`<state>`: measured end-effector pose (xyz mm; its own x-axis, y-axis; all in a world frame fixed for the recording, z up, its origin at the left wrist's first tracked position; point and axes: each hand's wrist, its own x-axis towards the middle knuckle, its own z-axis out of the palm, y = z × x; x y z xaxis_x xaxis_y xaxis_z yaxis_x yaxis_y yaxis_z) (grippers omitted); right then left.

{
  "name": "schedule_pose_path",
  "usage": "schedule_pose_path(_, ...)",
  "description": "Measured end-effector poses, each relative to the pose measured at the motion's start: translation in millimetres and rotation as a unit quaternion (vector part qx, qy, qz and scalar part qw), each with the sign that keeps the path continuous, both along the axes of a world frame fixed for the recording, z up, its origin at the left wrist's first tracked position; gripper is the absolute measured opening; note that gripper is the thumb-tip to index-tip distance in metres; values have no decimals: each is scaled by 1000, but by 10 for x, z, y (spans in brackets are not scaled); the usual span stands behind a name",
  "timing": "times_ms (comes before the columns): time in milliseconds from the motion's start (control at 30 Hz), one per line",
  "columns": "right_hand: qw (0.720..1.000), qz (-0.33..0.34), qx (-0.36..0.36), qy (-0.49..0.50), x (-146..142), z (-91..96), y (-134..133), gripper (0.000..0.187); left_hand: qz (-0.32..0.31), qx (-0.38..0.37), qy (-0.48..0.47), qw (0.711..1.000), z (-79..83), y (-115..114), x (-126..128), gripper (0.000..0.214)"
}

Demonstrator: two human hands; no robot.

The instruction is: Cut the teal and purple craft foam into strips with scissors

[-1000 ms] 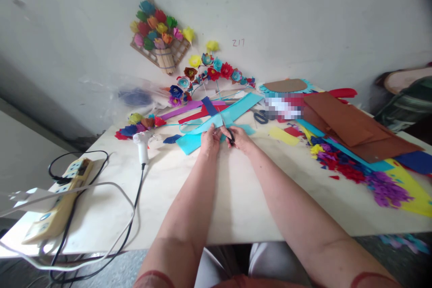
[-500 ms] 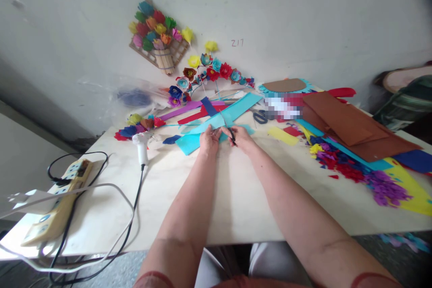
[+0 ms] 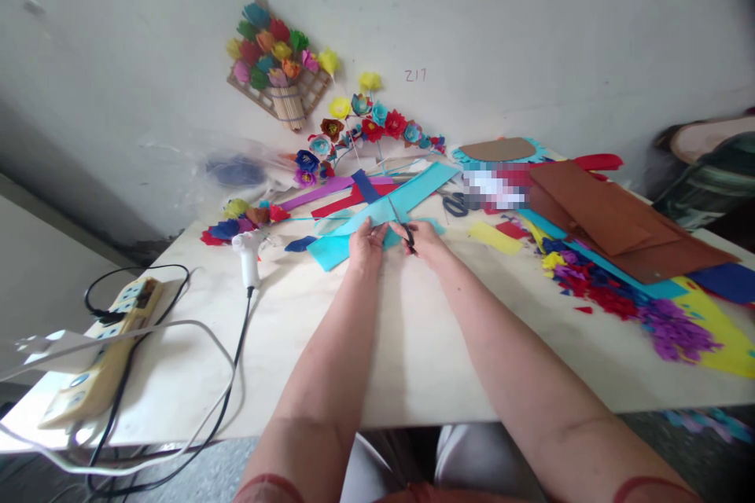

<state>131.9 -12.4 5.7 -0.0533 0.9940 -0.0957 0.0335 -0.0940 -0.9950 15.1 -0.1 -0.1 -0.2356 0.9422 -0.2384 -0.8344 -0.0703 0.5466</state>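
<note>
My right hand (image 3: 423, 239) is closed round the dark handles of a pair of scissors (image 3: 406, 234), whose blades point up and left across a turquoise paper strip (image 3: 421, 187). My left hand (image 3: 366, 242) pinches the lower part of that strip between thumb and fingers, just left of the scissors. Beneath it, a second turquoise piece (image 3: 329, 251) sticks out to the left. Behind the strip lie a dark blue paper piece (image 3: 366, 186) and a red paper strip (image 3: 336, 203). The fingertips partly cover the paper.
A white glue gun (image 3: 248, 259) with a black cord stands left, near a power strip (image 3: 103, 354) with looping cables. Dark-handled scissors (image 3: 455, 204) lie behind my right hand. Brown sheets (image 3: 607, 212) and purple paper scraps (image 3: 678, 330) are at right. Paper flowers (image 3: 371, 128) line the wall.
The scissors have shifted slightly to the right and their blades are angled a little differently. My left hand stays at nearly the same place on the strip.
</note>
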Motion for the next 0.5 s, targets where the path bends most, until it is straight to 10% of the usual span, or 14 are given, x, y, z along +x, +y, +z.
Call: schedule_pose_path(500,993,86,-46,69,84,58,-43,54,-12,5,-17,1000,4,1,-26,8)
